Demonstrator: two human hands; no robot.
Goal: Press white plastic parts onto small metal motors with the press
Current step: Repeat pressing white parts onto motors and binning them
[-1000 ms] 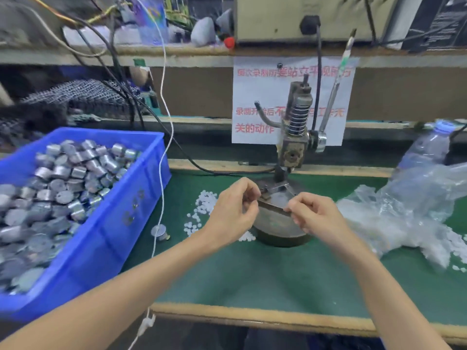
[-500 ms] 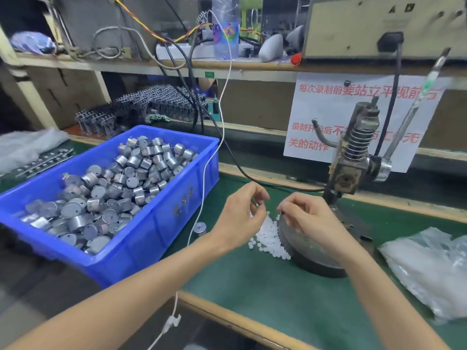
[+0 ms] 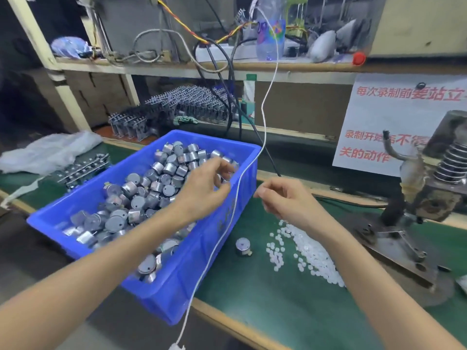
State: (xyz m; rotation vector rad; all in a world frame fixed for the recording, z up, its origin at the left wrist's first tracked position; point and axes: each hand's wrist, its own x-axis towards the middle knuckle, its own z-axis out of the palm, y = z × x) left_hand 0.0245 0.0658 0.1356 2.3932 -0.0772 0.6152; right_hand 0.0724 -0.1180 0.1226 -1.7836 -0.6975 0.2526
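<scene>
A blue bin [image 3: 177, 289] on the left holds a heap of small metal motors [image 3: 151, 188]. My left hand [image 3: 202, 190] reaches into its far right corner, fingers curled round a motor on top of the heap. My right hand [image 3: 285, 200] hovers just right of the bin, thumb pressed against curled fingers; nothing shows between them. Below it a pile of white plastic parts [image 3: 310, 251] lies on the green mat beside one lone motor [image 3: 243, 246]. The press [image 3: 429, 188] stands at the right edge, partly cut off.
A thin white cable [image 3: 227, 223] hangs across the bin's right wall between my hands. Black cables run behind the bin. A plastic bag [image 3: 50, 150] and racks of metal parts [image 3: 182, 104] lie at the back left. A paper sign [image 3: 379, 122] hangs behind the press.
Both hands left the press base and moved left. My left hand went into the blue bin; my right hand stopped beside it. The view swung left.
</scene>
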